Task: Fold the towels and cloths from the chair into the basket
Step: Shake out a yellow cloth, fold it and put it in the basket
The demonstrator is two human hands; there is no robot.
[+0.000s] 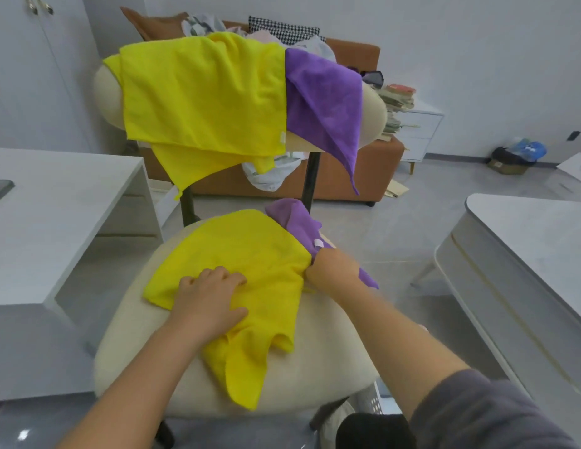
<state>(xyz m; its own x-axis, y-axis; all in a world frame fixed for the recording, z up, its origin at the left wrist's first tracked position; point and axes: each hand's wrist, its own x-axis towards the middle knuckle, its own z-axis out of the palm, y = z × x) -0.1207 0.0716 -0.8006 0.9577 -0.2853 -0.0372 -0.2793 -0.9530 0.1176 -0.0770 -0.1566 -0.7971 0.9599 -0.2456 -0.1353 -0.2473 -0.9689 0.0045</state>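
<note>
Hands on yellow cloth (250,251): left hand (211,296) pressing, right hand (331,268) pinching edge.

Both forearms are bare, and a loose dark grey sleeve (487,413) covers the right upper arm.

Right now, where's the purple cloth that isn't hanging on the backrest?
Head view: the purple cloth lies on the seat, right rear, against the yellow cloth, by the right hand.
</note>
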